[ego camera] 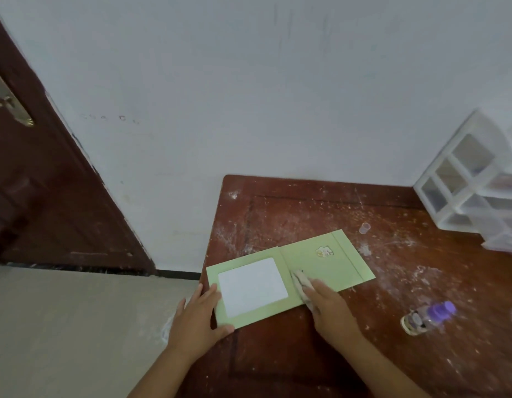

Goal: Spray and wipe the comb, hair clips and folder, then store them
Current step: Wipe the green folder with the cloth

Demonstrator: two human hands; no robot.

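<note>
folder: I see the green folder (289,278) lying open and flat on the table (407,268), its left part hanging past the table's left edge.
left hand: my left hand (195,320) at 7 o'clock of the folder, fingers spread flat, thumb over the near-left corner.
right hand: my right hand (332,307) pressing a whitish cloth (302,282) on the centre fold, fingers curled over it.
spray bottle: the spray bottle (428,317) on its side at 3 o'clock, well apart.
cap: clear cap (364,227) at 1 o'clock.
drawers: drawer unit (476,182) against the wall, 2 o'clock.
room: bare tabletop between folder and drawers.

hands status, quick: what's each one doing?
Left hand: open, flat, pinning the green folder by its edge.
Right hand: pressing a white cloth onto the folder.
</note>
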